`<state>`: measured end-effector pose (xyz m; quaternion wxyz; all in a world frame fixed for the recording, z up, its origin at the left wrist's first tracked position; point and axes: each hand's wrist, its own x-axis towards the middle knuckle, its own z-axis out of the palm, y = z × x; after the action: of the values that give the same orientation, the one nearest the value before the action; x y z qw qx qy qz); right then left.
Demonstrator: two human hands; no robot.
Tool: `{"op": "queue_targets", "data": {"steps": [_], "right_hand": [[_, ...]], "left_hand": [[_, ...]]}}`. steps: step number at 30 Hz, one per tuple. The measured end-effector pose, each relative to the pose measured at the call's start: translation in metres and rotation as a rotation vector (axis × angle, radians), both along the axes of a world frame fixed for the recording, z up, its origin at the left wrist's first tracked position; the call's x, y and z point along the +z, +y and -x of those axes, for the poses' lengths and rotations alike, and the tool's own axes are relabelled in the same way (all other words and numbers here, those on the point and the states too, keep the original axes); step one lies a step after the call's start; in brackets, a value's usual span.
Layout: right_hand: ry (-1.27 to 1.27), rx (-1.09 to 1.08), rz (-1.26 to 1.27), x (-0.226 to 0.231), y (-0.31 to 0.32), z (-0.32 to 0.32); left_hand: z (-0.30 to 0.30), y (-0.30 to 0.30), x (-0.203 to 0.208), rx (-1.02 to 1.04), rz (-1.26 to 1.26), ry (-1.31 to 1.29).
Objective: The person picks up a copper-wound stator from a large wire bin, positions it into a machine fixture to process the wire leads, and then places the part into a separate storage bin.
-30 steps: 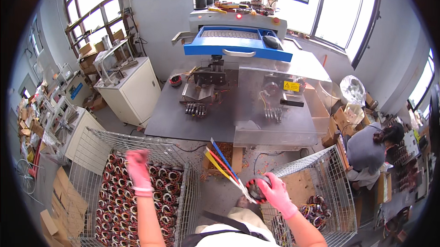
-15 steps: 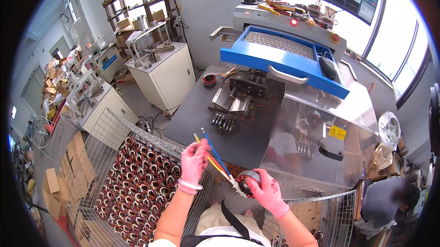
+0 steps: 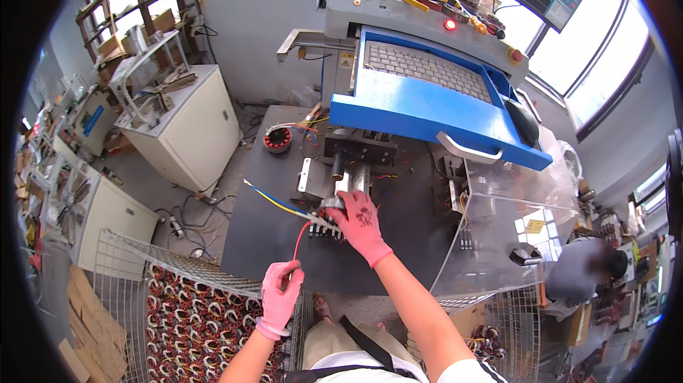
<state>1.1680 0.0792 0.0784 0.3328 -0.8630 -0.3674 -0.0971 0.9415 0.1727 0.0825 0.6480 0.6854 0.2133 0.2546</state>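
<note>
In my right hand (image 3: 361, 225), gloved in pink, is a motor stator (image 3: 331, 205), set against the metal fixture (image 3: 311, 178) on the dark table; the fingers cover much of it. My left hand (image 3: 280, 292), also gloved, pinches the end of a red lead wire (image 3: 298, 239) that runs up to the stator. Blue and yellow leads (image 3: 274, 201) stick out loose to the left. A row of metal clips (image 3: 315, 232) lies just below the stator, partly hidden by the leads and hand.
Another stator (image 3: 277, 140) with loose leads sits at the table's back left. Above the fixture juts a blue keyboard drawer (image 3: 420, 116). A clear plastic guard (image 3: 491, 241) stands at right. A wire basket (image 3: 203, 276) full of stators is at lower left. A person (image 3: 583, 276) works at far right.
My right hand has carried the stator forward from near my body to the fixture. My left hand has moved down and left, and now holds the red lead instead of being by the blue and yellow ones.
</note>
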Motion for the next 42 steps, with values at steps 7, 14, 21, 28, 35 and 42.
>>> {"op": "queue_targets", "data": {"steps": [7, 14, 21, 28, 35, 42], "right_hand": [[-0.007, 0.019, 0.092, -0.006, 0.057, -0.082], [0.018, -0.004, 0.037, -0.007, 0.062, -0.102], [1.031, 0.082, -0.107, -0.008, 0.043, -0.021], [0.954, 0.101, 0.022, 0.008, 0.038, -0.032], [0.691, 0.197, 0.105, -0.009, 0.036, -0.036], [0.556, 0.214, 0.153, -0.028, 0.037, -0.033]], "left_hand": [[-0.071, 0.043, -0.03, -0.089, 0.004, 0.085], [-0.1, 0.052, -0.055, -0.09, 0.038, 0.041], [-0.101, 0.051, -0.003, -0.17, -0.402, 0.173], [-0.08, 0.034, -0.025, -0.343, -0.848, 0.276], [-0.083, 0.022, -0.073, -0.394, -1.214, 0.568], [-0.082, 0.022, -0.084, -0.377, -1.267, 0.55]]}}
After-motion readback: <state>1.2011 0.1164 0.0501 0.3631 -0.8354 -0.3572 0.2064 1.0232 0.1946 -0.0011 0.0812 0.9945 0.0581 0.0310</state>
